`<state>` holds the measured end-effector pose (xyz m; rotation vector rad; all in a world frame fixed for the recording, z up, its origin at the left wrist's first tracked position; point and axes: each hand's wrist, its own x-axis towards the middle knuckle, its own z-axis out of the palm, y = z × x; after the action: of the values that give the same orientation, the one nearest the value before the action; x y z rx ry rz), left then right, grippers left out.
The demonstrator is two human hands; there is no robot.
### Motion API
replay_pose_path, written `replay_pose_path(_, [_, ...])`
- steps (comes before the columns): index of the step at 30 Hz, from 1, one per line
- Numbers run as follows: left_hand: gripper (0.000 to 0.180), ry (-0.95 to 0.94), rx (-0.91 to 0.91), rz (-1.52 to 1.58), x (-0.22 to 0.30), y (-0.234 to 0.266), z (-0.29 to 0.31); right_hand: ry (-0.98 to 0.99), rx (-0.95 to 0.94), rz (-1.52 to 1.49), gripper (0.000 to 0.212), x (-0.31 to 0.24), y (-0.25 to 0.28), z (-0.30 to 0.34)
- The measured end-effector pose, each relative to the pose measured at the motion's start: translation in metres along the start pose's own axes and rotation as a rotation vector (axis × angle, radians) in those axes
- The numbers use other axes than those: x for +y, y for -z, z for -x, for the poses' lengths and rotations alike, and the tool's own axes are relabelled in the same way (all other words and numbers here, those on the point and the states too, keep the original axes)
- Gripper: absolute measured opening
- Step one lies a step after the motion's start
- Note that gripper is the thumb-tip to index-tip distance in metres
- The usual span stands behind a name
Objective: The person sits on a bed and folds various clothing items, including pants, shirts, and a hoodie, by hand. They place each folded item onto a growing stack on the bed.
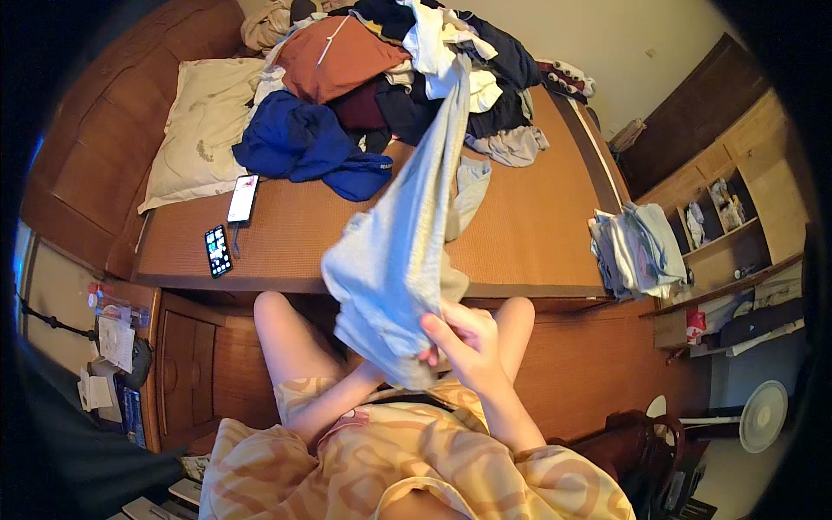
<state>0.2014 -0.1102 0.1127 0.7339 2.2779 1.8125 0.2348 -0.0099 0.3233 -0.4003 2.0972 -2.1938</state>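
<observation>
A light grey garment (394, 251) stretches from my lap up toward the clothes heap; its kind is unclear from this angle. My right hand (468, 342) grips the garment's near edge, thumb on top and fingers curled round the cloth. My left forearm (338, 403) reaches in under the cloth, and the garment hides that hand and its fingers. Beyond, the garment's narrow upper end overlaps white cloth (429, 43) in the heap. A strip of grey fabric (470, 195) lies on the bed mat just behind it.
Mixed clothes, including an orange-brown garment (338, 61) and a navy garment (308, 147), cover the far bed. A beige pillow (208, 130) lies at the left, near a white device (243, 199) and a dark phone (217, 251). Stacked clothes (641, 251) sit at the bed's right corner.
</observation>
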Motion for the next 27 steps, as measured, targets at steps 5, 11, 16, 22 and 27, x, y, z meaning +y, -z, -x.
replay_pose_path(5, [0.08,0.037,0.053,0.06,-0.018,0.033,0.036,0.18,-0.199,0.087,0.015,-0.008,-0.029,0.012])
replay_pose_path(11, [0.069,0.14,0.289,0.17,-0.027,0.094,0.062,0.386,-0.33,0.314,0.024,0.018,-0.055,0.01])
replay_pose_path(16, [0.062,0.188,0.631,0.502,-0.032,0.115,0.052,0.428,-0.312,0.261,0.037,0.034,-0.043,-0.008])
replay_pose_path(22, [0.058,0.196,0.635,0.983,0.053,0.157,0.062,0.101,0.182,0.545,0.027,0.178,0.066,-0.037])
replay_pose_path(27, [0.07,0.266,0.492,0.811,0.068,0.186,0.091,0.072,0.079,1.015,0.062,0.281,0.125,-0.082])
